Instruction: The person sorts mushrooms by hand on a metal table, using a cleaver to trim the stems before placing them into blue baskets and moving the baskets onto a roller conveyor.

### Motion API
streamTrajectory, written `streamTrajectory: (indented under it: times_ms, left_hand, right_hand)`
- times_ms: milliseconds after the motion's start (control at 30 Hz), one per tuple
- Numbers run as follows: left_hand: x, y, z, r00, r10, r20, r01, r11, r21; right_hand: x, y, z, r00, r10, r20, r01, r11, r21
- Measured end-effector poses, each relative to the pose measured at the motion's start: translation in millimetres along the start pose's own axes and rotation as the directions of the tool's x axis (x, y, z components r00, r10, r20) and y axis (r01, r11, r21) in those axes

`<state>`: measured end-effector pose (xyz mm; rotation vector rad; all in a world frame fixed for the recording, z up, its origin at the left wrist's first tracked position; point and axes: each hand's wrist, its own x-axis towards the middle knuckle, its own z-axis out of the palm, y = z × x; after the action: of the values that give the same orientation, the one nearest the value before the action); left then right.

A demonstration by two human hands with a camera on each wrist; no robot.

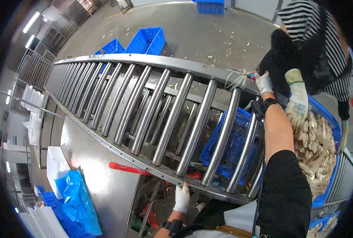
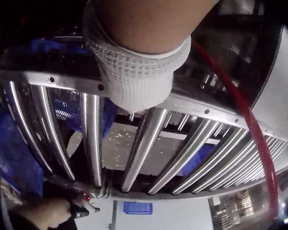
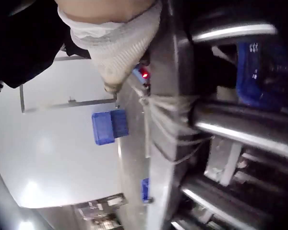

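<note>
Nearest us, a black sleeve [image 1: 285, 190] leads to our white-gloved right hand [image 1: 263, 83], at the far rail [image 1: 168, 61] of a roller track [image 1: 197, 127]; we cannot tell whether its fingers close. Our left hand [image 1: 181, 199] grips the near rail [image 1: 121, 150], fingertips over the edge. From opposite sides, our hands probably steady the track, which stretches from right to far left. String [image 1: 237, 80] loops the far rail, perhaps as a tie. At right, a person [image 1: 303, 23] reaches into a blue tub [image 1: 336, 133], its walls likely containing the heaped pale pieces [image 1: 313, 146].
</note>
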<state>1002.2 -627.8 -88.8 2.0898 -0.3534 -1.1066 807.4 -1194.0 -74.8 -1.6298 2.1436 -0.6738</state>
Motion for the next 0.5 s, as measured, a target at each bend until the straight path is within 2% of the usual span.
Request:
streamTrajectory:
  times_ms: [33,67,133,167,200,233,300,333,367,400,467,500]
  left_hand:
    - [1,-10,5,0.996,0.077,-0.049,-0.08,0.994,-0.073]
    - [2,-5,4,0.999,0.043,-0.023,-0.045,0.991,-0.124]
    - [-3,6,0,0.999,-0.019,0.038,0.027,0.974,-0.224]
    - [-2,9,-1,0.999,-0.019,0.039,0.025,0.987,-0.16]
    - [-3,15,-2,0.997,-0.068,0.048,0.074,0.988,-0.137]
    - [-6,22,-4,0.992,-0.116,0.055,0.122,0.986,-0.113]
    - [-7,34,-6,0.965,-0.246,0.094,0.252,0.966,-0.055]
    - [-8,25,-1,0.969,-0.242,0.04,0.245,0.961,-0.129]
    - [-6,5,7,0.973,-0.232,-0.019,0.224,0.953,-0.203]
    - [1,-14,15,0.974,-0.212,-0.081,0.183,0.944,-0.274]
    - [9,-24,18,0.986,-0.159,-0.05,0.131,0.926,-0.354]
    - [4,-7,9,0.979,-0.204,0.009,0.198,0.94,-0.277]
  right_hand:
    - [15,-9,12,0.989,-0.003,0.145,-0.015,0.992,0.123]
    - [7,-29,25,0.993,-0.086,0.084,0.077,0.991,0.111]
    - [-26,-88,33,0.928,-0.137,0.345,0.092,0.985,0.143]
    - [-39,-103,59,0.956,-0.236,0.174,0.24,0.971,-0.005]
    - [-52,-123,62,0.975,-0.114,0.192,0.148,0.973,-0.175]
    - [-61,-139,55,0.972,-0.042,0.232,0.079,0.985,-0.152]
    - [-72,-147,59,0.961,-0.078,0.265,0.128,0.976,-0.177]
    - [-75,-143,58,0.954,-0.096,0.282,0.155,0.968,-0.196]
    - [-73,-130,73,0.939,-0.262,0.225,0.324,0.894,-0.31]
    - [-73,-132,75,0.943,-0.253,0.216,0.321,0.862,-0.392]
    - [-64,-135,74,0.93,-0.224,0.293,0.323,0.877,-0.356]
    - [-67,-136,68,0.926,-0.225,0.302,0.324,0.884,-0.336]
